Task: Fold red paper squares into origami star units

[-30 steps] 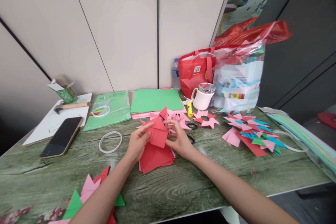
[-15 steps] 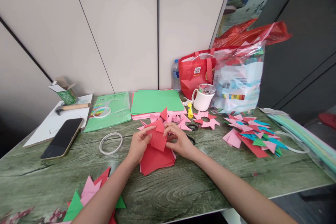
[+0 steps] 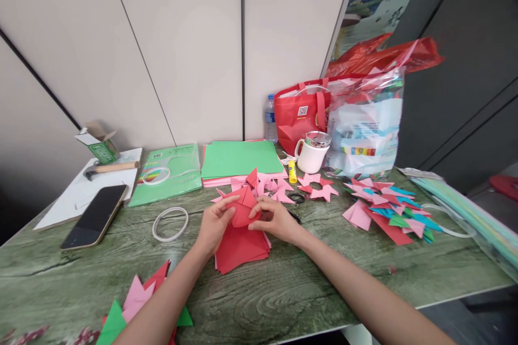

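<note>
Between my two hands is a red sheet of paper, partly folded, with creased flaps at its top. My left hand pinches its left side between thumb and fingers. On the right side, my right hand grips the paper with thumb and fingertips. Just below lies a stack of red paper squares, with pink edges showing at its right. Behind my hands sit several folded pink paper pieces, partly hidden by my fingers. A ring of pink and red folded paper lies to their right.
Green sheets lie at the back, near a glue stick and white mug. On the left are a phone, hammer and white ring. Colourful folded papers lie to the right.
My right fingers have moved slightly left and inward over the red paper. Its right side is now folded over towards the middle, and the shape is narrower at the bottom.
</note>
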`<state>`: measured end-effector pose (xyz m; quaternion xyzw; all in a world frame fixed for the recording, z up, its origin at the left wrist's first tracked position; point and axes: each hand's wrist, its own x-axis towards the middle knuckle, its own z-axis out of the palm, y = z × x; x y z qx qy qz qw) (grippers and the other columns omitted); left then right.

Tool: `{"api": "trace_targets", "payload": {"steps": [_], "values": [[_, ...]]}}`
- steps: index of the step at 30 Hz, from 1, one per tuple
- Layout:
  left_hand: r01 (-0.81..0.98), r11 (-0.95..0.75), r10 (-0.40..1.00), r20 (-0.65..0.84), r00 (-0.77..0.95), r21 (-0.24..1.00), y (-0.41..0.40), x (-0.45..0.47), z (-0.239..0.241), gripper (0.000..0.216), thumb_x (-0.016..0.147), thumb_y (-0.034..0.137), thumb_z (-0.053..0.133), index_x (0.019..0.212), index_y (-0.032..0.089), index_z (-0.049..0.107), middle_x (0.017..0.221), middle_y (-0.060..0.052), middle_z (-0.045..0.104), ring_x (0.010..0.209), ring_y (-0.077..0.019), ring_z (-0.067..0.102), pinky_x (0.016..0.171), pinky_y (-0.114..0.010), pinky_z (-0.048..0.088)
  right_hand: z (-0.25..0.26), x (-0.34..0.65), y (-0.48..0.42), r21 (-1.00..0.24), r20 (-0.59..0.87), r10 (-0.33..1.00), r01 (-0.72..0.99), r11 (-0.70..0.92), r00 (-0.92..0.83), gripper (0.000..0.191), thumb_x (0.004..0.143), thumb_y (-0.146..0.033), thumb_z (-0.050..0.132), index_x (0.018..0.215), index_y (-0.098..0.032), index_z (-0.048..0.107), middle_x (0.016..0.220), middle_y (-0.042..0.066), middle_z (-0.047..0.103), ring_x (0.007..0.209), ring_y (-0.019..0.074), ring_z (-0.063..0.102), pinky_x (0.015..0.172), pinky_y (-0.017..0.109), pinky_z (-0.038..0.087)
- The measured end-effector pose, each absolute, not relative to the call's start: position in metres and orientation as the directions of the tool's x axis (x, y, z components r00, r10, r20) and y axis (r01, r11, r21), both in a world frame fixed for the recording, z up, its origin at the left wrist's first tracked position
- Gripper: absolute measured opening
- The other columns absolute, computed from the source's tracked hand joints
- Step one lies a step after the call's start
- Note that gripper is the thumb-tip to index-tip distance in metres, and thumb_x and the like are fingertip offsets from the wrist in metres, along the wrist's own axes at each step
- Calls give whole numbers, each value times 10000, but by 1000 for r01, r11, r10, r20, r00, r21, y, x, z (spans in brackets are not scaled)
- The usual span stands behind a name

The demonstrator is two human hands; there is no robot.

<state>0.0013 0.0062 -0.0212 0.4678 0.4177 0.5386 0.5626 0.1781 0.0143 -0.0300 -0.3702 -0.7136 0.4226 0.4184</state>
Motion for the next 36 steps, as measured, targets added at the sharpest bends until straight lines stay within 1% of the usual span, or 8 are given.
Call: {"api": "trace_targets", "payload": {"steps": [3,6,10,15,19,23,30,36], "values": [[-199,-4,993,28,115,980,5,1,-21,357,651,237,697,999,157,680,648,-3,620,533,-85,460,514,-187,354,-30,176,15,-914,333,903,143,380,-272,286,597,-386,748,662,-177,565,754,2,500,689,134,465,579,229,383],[-163,4,988,21,151,987,4,2,-21,380,662,265,696,1029,168,671,591,15,580,497,-77,423,490,-185,341,-32,173,14,-941,308,931,78,328,-196,350,569,-403,757,634,-184,492,675,-23,470,606,119,432,538,226,365],[-161,2,989,23,147,987,1,5,-18,408,684,303,680,1074,185,653,669,-7,615,534,-87,457,501,-188,374,-33,171,15,-955,281,950,56,291,-139,362,580,-419,740,621,-188,465,608,-37,455,546,105,397,504,223,349],[-290,54,983,1,186,955,-3,9,-13,405,633,241,727,1033,219,666,974,-37,652,819,-157,579,729,-276,485,-36,172,17,-949,297,954,96,299,-40,345,591,-419,736,630,-183,487,628,-30,487,594,119,438,567,238,368],[-357,108,971,-22,237,928,-4,10,-12,420,607,203,742,1021,194,669,910,-38,662,869,-190,599,841,-392,481,-38,172,18,-939,318,948,128,319,-26,341,593,-427,735,643,-184,500,630,-30,493,604,124,441,590,245,375],[-318,89,977,-20,214,944,-4,10,-12,455,607,209,742,1052,178,652,960,-54,663,876,-189,607,862,-386,470,-39,170,18,-940,326,945,93,327,-31,355,583,-446,737,637,-187,499,618,-25,494,582,128,452,562,248,393],[-242,53,983,-7,186,969,-6,11,-13,443,612,244,732,1043,174,660,648,37,605,663,-115,577,780,-322,496,-43,167,15,-969,244,969,-43,243,-29,363,595,-451,728,630,-198,471,557,-41,453,461,112,439,440,246,394],[-214,9,993,16,117,977,-2,9,-15,444,619,235,729,1052,163,661,542,42,558,560,-92,535,712,-277,503,-38,167,11,-923,384,923,27,384,-19,322,594,-403,745,746,-195,551,746,15,537,697,159,515,581,251,452]]}}
